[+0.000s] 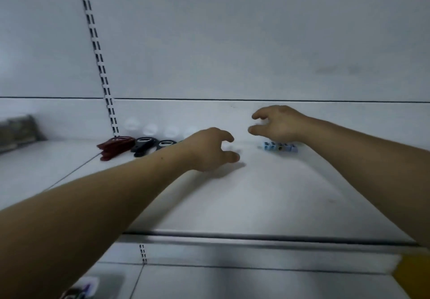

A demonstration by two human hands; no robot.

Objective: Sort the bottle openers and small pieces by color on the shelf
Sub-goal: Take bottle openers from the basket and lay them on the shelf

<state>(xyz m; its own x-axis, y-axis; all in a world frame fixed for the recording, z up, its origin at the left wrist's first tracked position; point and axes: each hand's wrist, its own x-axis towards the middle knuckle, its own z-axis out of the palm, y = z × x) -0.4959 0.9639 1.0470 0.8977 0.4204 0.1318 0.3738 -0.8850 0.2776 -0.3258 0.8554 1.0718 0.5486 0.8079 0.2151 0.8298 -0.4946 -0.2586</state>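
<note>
On the white shelf (232, 201), red bottle openers (115, 147) lie at the back left, with two black bottle openers (149, 146) just right of them. A row of small light-blue pieces (279, 147) sits at the back right. My left hand (209, 150) hovers over the shelf right of the black openers, fingers loosely curled, holding nothing. My right hand (277, 123) hangs just above the blue pieces, fingers spread and relaxed, empty. Anything behind my left hand is hidden.
A slotted upright rail (100, 66) runs up the white back panel. A blurred box (18, 133) stands on the neighbouring shelf at the far left. The shelf's front lip (232, 236) crosses below my arms, with a lower shelf and a yellow tag (411, 273) beneath.
</note>
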